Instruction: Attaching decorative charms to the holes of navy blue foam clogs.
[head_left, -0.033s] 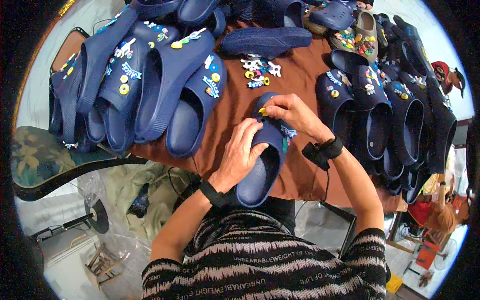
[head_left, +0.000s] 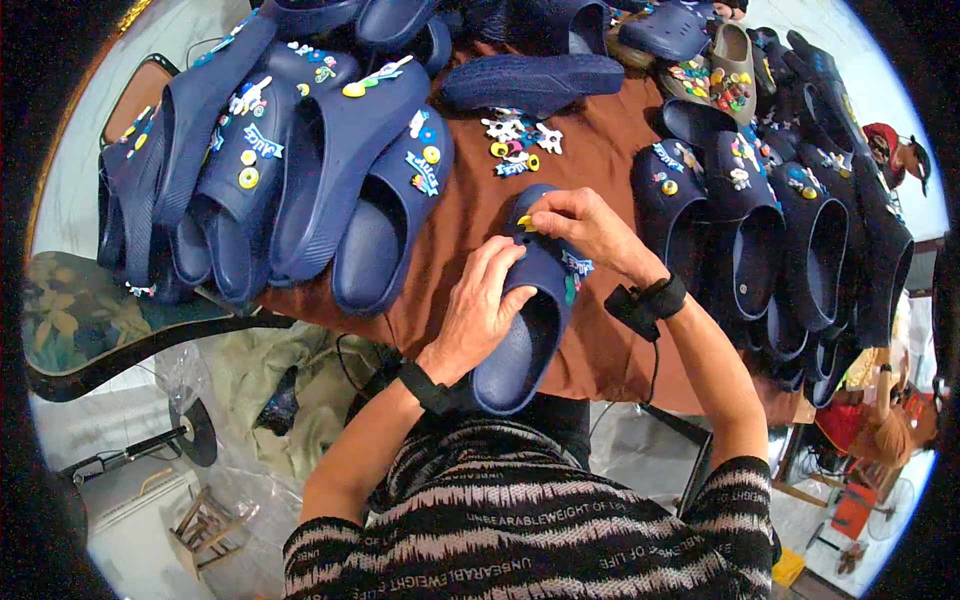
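Note:
A navy clog (head_left: 510,372) lies on the brown cloth in front of me, its toe pointing away. My left hand (head_left: 478,312) grips it along the left side, with fingers over the upper and the thumb at the opening. Between the thumb and fingertips of my right hand (head_left: 585,228) is a small yellow shoe charm (head_left: 526,223), pinched against the toe of the clog. A blue and white banner charm (head_left: 577,264) sits on the upper's right side, with a green one beneath it. Beyond the toe, a small pile of loose charms (head_left: 515,140) rests on the cloth.
Navy clogs with charms (head_left: 245,170) crowd the left side, and more navy clogs (head_left: 745,220) stand in rows at right. One clog (head_left: 530,82) lies on its side behind the charms. A wooden stool (head_left: 205,530) is on the floor at lower left. Other people appear at far right.

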